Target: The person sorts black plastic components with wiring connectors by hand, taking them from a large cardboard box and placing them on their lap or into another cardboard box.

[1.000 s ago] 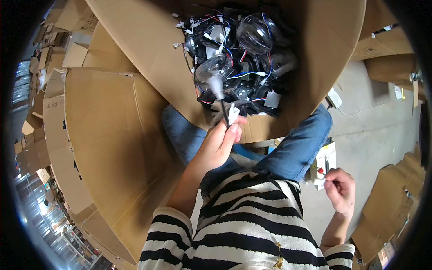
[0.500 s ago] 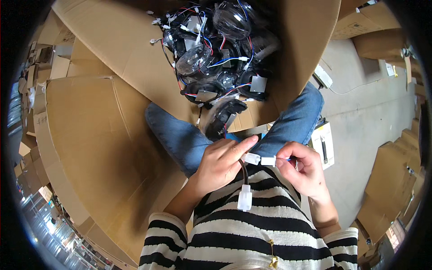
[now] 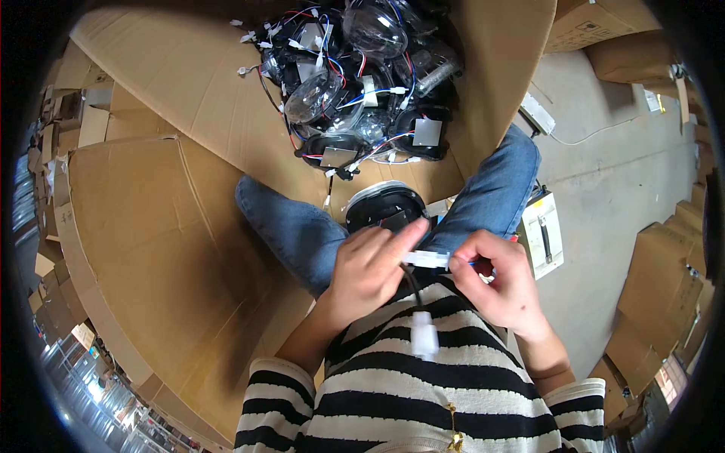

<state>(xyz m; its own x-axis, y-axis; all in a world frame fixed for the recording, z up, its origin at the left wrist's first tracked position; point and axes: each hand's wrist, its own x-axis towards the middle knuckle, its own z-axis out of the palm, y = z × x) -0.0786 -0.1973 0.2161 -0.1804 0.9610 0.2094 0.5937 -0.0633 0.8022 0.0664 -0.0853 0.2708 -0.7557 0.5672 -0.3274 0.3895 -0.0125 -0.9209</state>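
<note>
White connector (image 3: pixel 428 260) pinched at both ends by my left hand (image 3: pixel 368 266) and right hand (image 3: pixel 498 278), carton (image 3: pixel 495 75) edge ahead, grey floor (image 3: pixel 604 170) stretching off right.

The lamp (image 3: pixel 387 205) has a rounded black housing with a pale rim along its far edge; its dark side faces up, and part of its near edge is hidden. Just on the near side of the lamp, right of its middle, two white plastic connectors (image 3: pixel 427 259) lie crosswise, end to end; how fully they are joined cannot be told. A blue wire (image 3: pixel 473 263) shows at their right end. Farther from the lamp, a slightly blurred white plug (image 3: pixel 424 337) dangles from a black cable (image 3: pixel 412 285).
</note>
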